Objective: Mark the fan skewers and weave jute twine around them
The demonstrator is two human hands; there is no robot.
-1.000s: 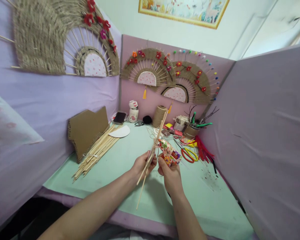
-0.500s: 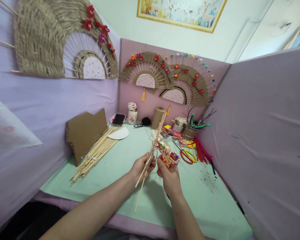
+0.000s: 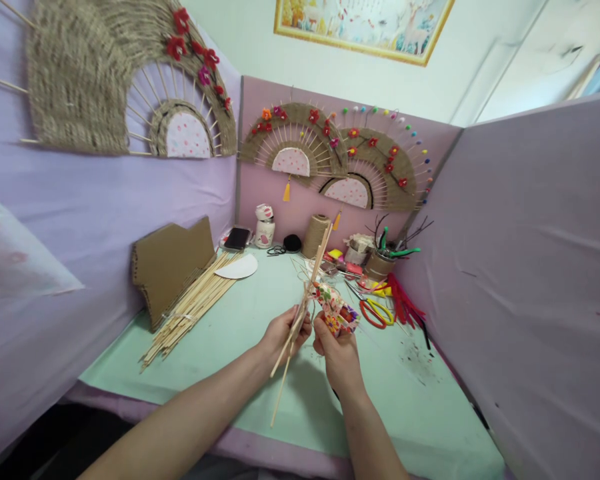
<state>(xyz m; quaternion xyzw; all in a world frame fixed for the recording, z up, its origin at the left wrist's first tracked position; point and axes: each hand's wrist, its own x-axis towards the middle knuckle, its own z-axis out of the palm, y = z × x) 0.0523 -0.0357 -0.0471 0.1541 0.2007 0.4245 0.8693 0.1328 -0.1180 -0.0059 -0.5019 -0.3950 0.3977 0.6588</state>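
My left hand (image 3: 286, 333) is closed around a few thin bamboo sticks (image 3: 318, 257). They cross at a slant, and fine strands of twine (image 3: 304, 307) hang about the crossing. In my right hand (image 3: 336, 350) is a flower-patterned glue gun (image 3: 336, 312), gripped with the thumb on its near side. Its front end points at the sticks and is close to them; whether it touches cannot be made out. Part of its body is covered by my fingers. Both hands are above the middle of the green table (image 3: 220, 367).
A bundle of bamboo sticks (image 3: 195, 310) lies left, beside cardboard (image 3: 173, 263) and a white half-round piece (image 3: 237, 267). Behind are a phone (image 3: 238, 239), a twine spool (image 3: 316, 237) and a can (image 3: 380, 265) with pliers. Scissors (image 3: 375, 313) and red pipe cleaners (image 3: 404, 303) lie right. Woven fans (image 3: 295, 123) hang behind.
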